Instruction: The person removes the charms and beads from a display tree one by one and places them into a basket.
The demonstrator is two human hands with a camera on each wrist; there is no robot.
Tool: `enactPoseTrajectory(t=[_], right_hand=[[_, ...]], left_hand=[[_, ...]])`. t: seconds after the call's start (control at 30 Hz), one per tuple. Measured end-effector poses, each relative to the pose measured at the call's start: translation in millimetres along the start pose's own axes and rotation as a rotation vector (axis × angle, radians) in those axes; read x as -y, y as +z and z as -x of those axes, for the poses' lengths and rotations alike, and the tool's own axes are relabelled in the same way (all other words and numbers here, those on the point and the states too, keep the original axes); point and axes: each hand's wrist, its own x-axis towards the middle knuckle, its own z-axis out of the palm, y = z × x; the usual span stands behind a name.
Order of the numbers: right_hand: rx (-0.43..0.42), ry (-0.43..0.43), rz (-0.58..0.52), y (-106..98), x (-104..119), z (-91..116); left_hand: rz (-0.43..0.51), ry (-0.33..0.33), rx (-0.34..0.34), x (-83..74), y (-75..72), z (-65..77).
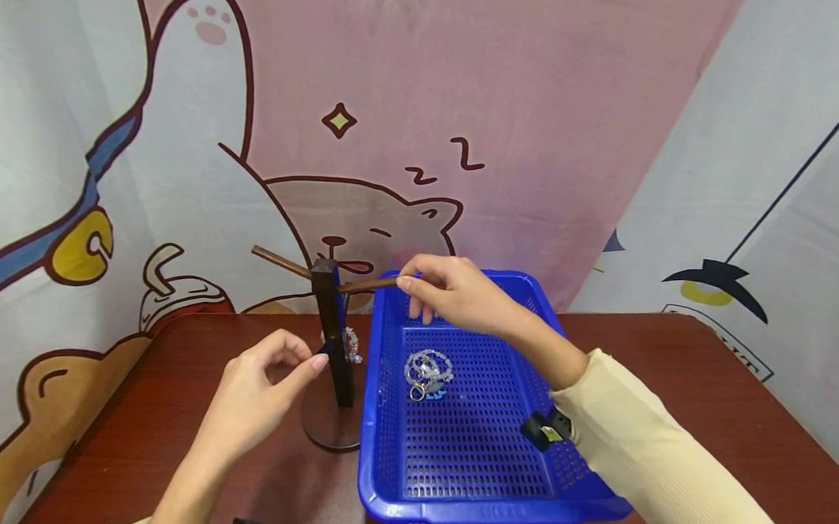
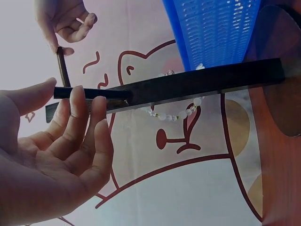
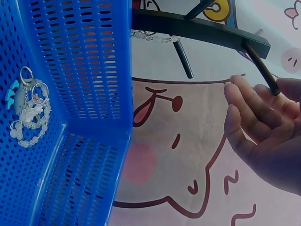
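Observation:
A dark wooden stand with a square post (image 1: 334, 338) and several pegs rises from a round base (image 1: 322, 433) on the table. My left hand (image 1: 258, 389) pinches a short peg (image 2: 117, 94) on the post's near side between thumb and fingers. Higher up, my right hand (image 1: 464, 291) holds the tip of the peg (image 1: 367, 284) that sticks out to the right, its other fingers hanging loosely below. A clear beaded bracelet (image 2: 176, 117) hangs at the stand behind the post, partly hidden by it.
Right of the stand, close beside it, is a blue plastic basket (image 1: 490, 513) with perforated walls. Inside lie clear beaded bracelets (image 1: 428, 368) with rings and a light-blue piece. Another peg (image 1: 280, 261) points up to the left. A cartoon-printed cloth (image 1: 524, 90) hangs behind the table.

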Motion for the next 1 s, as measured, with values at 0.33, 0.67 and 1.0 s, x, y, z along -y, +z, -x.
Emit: enactPoseTrajectory(t=[0.33, 0.67, 1.0], right_hand=[[0.044, -0.031, 0.002, 3, 6, 7], [0.087, -0.102, 0.025, 8, 16, 12], [0.179, -0.199, 0.078, 11, 23, 13]], left_hand=[[-0.031, -0.026, 0.025, 2.8, -9.9, 1.7], [-0.087, -0.055, 0.074, 8.5, -22.2, -1.3], [-0.138, -0.043, 0.074, 16.9, -33.1, -8.0]])
